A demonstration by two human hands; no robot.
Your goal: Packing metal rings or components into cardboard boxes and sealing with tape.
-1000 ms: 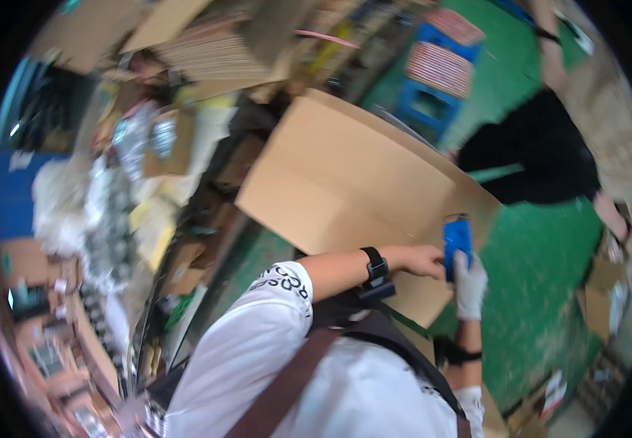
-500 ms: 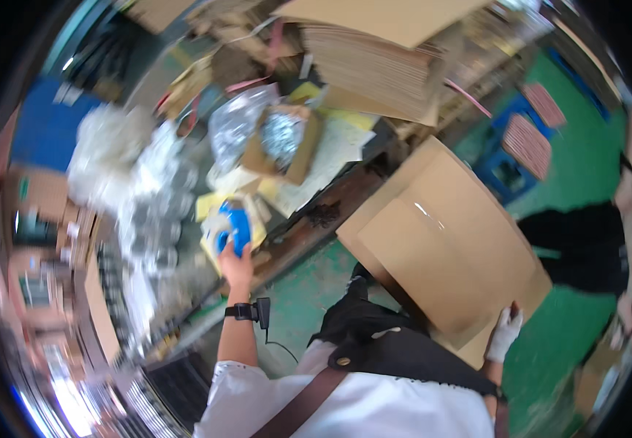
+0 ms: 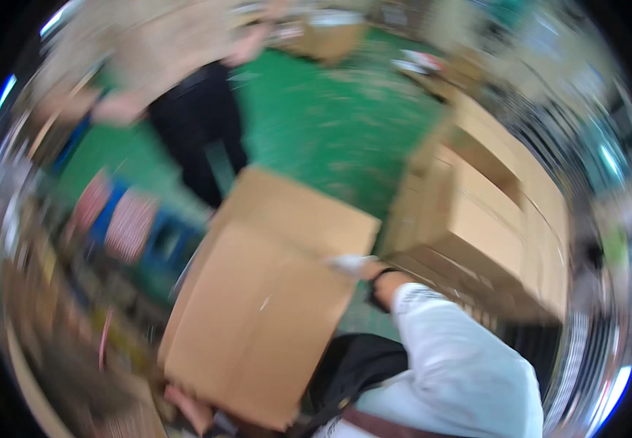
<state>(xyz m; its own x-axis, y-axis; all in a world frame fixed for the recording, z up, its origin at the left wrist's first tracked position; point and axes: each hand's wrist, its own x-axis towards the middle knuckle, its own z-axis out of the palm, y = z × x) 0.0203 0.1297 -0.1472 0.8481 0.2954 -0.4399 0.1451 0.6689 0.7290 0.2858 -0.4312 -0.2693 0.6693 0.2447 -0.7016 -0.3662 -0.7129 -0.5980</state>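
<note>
A brown cardboard box [image 3: 265, 306] is in front of me, tilted, with a seam running along its upper face. At the box's near left corner, my left hand [image 3: 190, 409] grips the lower edge; part of the hand is hidden under the cardboard. My right hand [image 3: 352, 265], in a white glove, holds the box's right side near its far end. Motion smears the glove's fingers a little.
Several cardboard boxes [image 3: 484, 219] are stacked to my right. Blue stools [image 3: 166, 237] with red-striped tops stand left of the box. Beyond it, on the green floor [image 3: 316, 109], stands another person [image 3: 199, 117] in black trousers.
My view has swung right, away from the cluttered bench. My left hand has let go of the blue tape dispenser and now grips the box. The box has turned along with me.
</note>
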